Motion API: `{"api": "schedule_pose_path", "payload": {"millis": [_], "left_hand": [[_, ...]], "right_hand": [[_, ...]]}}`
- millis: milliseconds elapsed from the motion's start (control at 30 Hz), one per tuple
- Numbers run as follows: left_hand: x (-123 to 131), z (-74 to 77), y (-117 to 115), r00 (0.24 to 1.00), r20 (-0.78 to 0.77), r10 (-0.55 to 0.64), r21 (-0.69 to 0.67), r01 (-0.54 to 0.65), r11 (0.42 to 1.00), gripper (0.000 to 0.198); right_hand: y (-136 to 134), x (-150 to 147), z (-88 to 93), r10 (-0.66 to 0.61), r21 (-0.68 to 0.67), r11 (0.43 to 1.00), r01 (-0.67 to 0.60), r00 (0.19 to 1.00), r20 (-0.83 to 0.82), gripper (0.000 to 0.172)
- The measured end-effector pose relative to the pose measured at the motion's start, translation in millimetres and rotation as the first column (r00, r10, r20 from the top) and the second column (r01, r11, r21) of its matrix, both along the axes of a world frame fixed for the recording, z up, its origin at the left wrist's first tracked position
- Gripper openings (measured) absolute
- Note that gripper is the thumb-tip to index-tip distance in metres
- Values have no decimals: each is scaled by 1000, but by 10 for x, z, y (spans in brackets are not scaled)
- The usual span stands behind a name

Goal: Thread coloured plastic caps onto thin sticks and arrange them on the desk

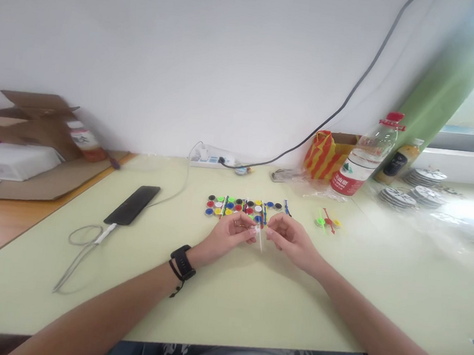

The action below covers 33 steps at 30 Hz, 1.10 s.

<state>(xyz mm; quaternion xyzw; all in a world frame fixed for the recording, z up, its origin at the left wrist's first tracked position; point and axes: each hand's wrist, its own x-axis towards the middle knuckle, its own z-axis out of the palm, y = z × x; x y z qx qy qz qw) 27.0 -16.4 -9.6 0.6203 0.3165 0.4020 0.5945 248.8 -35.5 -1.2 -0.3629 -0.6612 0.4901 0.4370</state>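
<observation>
My left hand [234,235] pinches a small white piece with a thin white stick [260,240], held just above the table. Close on its right, my right hand [292,241] has its thumb and fingers curled together beside the stick; whether anything small is between them is hidden. Behind both hands lie rows of round coloured pieces [219,205] in black, white, red, blue, green and yellow, with thin coloured sticks among them. Farther right, a red stick piece [329,221] lies between a green round piece [320,222] and a yellow one [336,224].
A black phone [133,205] with a cable lies left. Behind it stands an open cardboard box [48,124]. A power strip [213,161] is by the wall. Back right are a large bottle [364,157], a striped bag [322,155], a smaller bottle [398,162] and stacked discs [398,198].
</observation>
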Motion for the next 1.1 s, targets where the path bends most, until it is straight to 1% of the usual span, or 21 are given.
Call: {"api": "schedule_pose_path", "payload": {"millis": [167, 233, 300, 367, 500, 533, 567, 600, 633, 667, 700, 767, 800, 833, 867, 967, 1033, 1100], "left_hand": [[8, 20, -25, 999, -4, -48, -35, 47, 998, 28], [10, 23, -26, 999, -1, -48, -34, 48, 998, 28], [10, 25, -23, 999, 3, -41, -31, 41, 999, 28], [7, 24, -19, 999, 6, -31, -25, 31, 999, 28], [3, 26, -17, 1000, 0, -21, -20, 21, 1000, 29], [3, 27, -19, 1000, -1, -23, -20, 23, 1000, 30], [4, 27, -20, 1000, 1, -24, -19, 24, 1000, 30], [4, 26, -22, 1000, 1, -24, -19, 24, 1000, 30], [4, 23, -22, 1000, 0, -23, -15, 23, 1000, 31], [3, 18, -22, 1000, -2, -18, -9, 18, 1000, 31], [3, 12, -20, 1000, -4, -10, -3, 10, 1000, 31], [0, 2, -17, 1000, -6, 5, 8, -5, 1000, 30], [-1, -1, -15, 1000, -6, 7, 9, -7, 1000, 30], [-2, 0, -14, 1000, -4, 8, 8, -8, 1000, 29], [-2, 4, -14, 1000, -1, 4, 5, -4, 1000, 29], [4, 27, -24, 1000, 5, -12, -3, 12, 1000, 30], [9, 38, -33, 1000, -1, -21, -14, 21, 1000, 31], [13, 38, -40, 999, -9, -30, -21, 30, 999, 31]], "right_hand": [[-4, -29, -40, -12, 75, 997, 0, 986, 165, 29], [-7, -18, -41, -9, 98, 995, -10, 980, 198, 27], [-9, -1, -44, -18, 122, 993, -7, 979, 205, 29], [-13, 13, -57, -43, 159, 987, 11, 979, 201, 38], [-30, 15, -106, -103, 230, 971, 62, 980, 172, 69], [-33, 14, -115, -111, 241, 968, 70, 981, 162, 74], [-34, 15, -120, -124, 252, 964, 84, 981, 150, 74], [-33, 20, -120, -134, 259, 961, 93, 981, 144, 68], [-29, 31, -113, -125, 253, 964, 84, 981, 151, 52], [-23, 45, -101, -88, 230, 972, 48, 982, 169, 32], [-15, 61, -85, -30, 191, 982, -6, 982, 188, 25], [1, 92, -49, 98, 94, 989, -118, 975, 198, 50], [7, 102, -32, 130, 60, 988, -143, 974, 187, 54], [11, 105, -18, 123, 43, 990, -132, 978, 169, 55], [12, 102, -6, 91, 39, 994, -98, 985, 150, 52], [2, 62, 13, 25, 34, 999, -28, 995, 96, 35], [-10, 26, 15, 21, 37, 999, -23, 997, 71, 30], [-21, -4, 11, 28, 50, 998, -33, 996, 88, 27]]}}
